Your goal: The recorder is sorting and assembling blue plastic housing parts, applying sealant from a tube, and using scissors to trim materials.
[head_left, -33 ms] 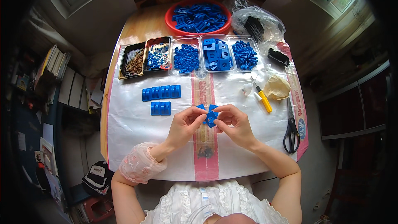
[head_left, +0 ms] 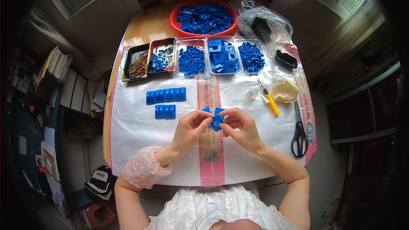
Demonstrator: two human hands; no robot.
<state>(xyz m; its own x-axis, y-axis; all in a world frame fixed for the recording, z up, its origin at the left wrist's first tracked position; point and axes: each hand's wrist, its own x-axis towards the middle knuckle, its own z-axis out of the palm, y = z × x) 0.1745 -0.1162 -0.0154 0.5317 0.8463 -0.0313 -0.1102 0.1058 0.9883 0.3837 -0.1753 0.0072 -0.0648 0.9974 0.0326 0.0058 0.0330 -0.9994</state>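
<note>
Between the fingertips of both hands is a small square blue plastic plate [head_left: 217, 122] with a round recess in its middle. My left hand [head_left: 190, 128] pinches its left side with thumb and forefinger. On its right side my right hand [head_left: 242, 128] grips it the same way. Corners of more blue plastic [head_left: 219, 110] poke out just behind the plate; whether they are part of the same piece I cannot tell. To the left of my hands lie a longer row of blue plastic parts [head_left: 165, 95] and, nearer me, a shorter row [head_left: 165, 111].
Across the table stand trays of screws [head_left: 138, 64], nuts [head_left: 162, 57], small blue pegs [head_left: 191, 59], square plates [head_left: 223, 55] and longer blue pieces [head_left: 251, 56]. A red basin [head_left: 174, 24] stands behind. At right lie a yellow-handled screwdriver [head_left: 271, 104], beige cloth [head_left: 284, 90] and scissors [head_left: 300, 138].
</note>
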